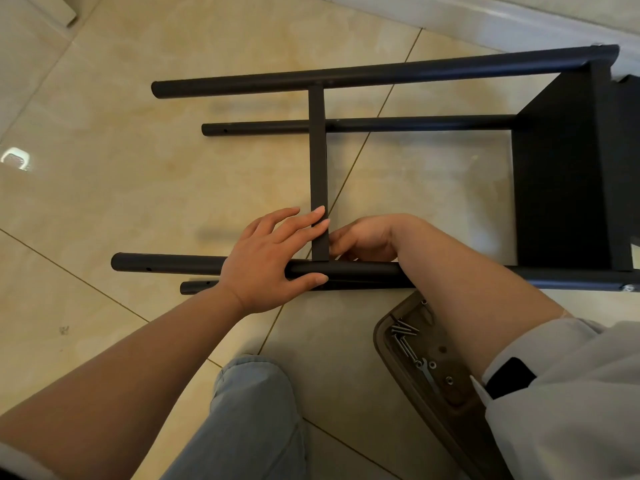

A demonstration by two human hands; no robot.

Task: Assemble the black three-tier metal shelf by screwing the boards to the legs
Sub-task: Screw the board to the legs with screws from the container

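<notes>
The black shelf frame lies on its side on the tiled floor. Its near leg (363,270) runs left to right under my hands; the far leg (346,76) runs along the top. One board (568,181) stands at the right end. A second board (318,161), seen edge-on, spans the legs in the middle. My left hand (266,258) wraps the near leg, thumb under it, fingers stretched against the middle board. My right hand (363,239) reaches behind that board where it meets the leg, fingers curled and hidden; I cannot see what they hold.
A brown tray (388,344) by my right forearm holds several long screws (403,336), washers and a small wrench (424,374). Two lower legs (415,123) lie beneath the frame. My knee in jeans (252,410) is at the bottom centre. A white baseboard (485,19) runs along the top right.
</notes>
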